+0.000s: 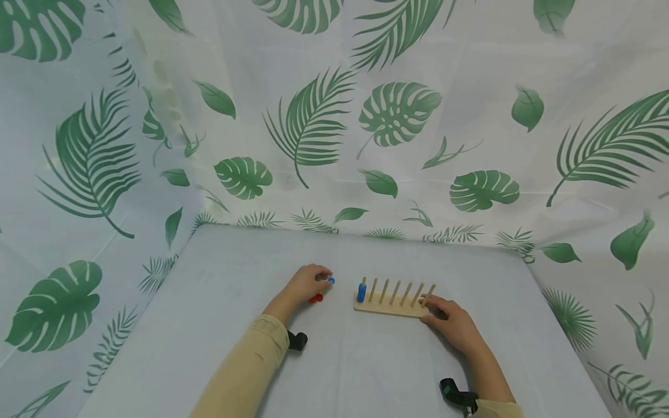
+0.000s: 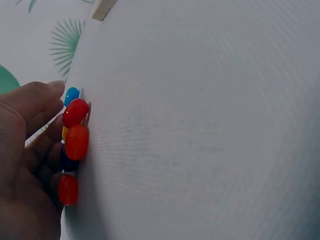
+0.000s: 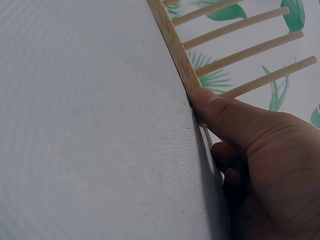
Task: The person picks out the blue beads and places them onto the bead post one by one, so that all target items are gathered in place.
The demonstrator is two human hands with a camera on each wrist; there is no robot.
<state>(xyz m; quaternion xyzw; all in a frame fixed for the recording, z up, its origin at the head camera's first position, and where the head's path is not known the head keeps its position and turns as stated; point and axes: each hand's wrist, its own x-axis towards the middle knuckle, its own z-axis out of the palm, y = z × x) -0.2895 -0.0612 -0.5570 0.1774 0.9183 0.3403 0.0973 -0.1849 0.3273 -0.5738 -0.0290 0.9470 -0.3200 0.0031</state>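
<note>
My left hand [image 1: 305,284] is over a small group of beads at mid-table, its fingers loosely curved. A light blue bead [image 2: 72,96] lies right at its fingertips, with a visible gap to the upper finger. Close by in the left wrist view are a red bead [image 2: 75,113], an orange-red bead [image 2: 77,142], a dark blue bead [image 2: 68,161] and another red bead [image 2: 68,190]. A yellow one is mostly hidden. My right hand [image 1: 452,321] grips the right end of a wooden peg board [image 1: 389,309], thumb on its front edge [image 3: 181,62]. Blue beads [image 1: 362,292] sit on its leftmost peg.
A white-covered table [image 1: 366,366] spreads around both hands. Leaf-print sheets [image 1: 324,128] stand behind it and at both sides. Black wrist cameras hang from the left [image 1: 298,341] and right [image 1: 457,395] wrists.
</note>
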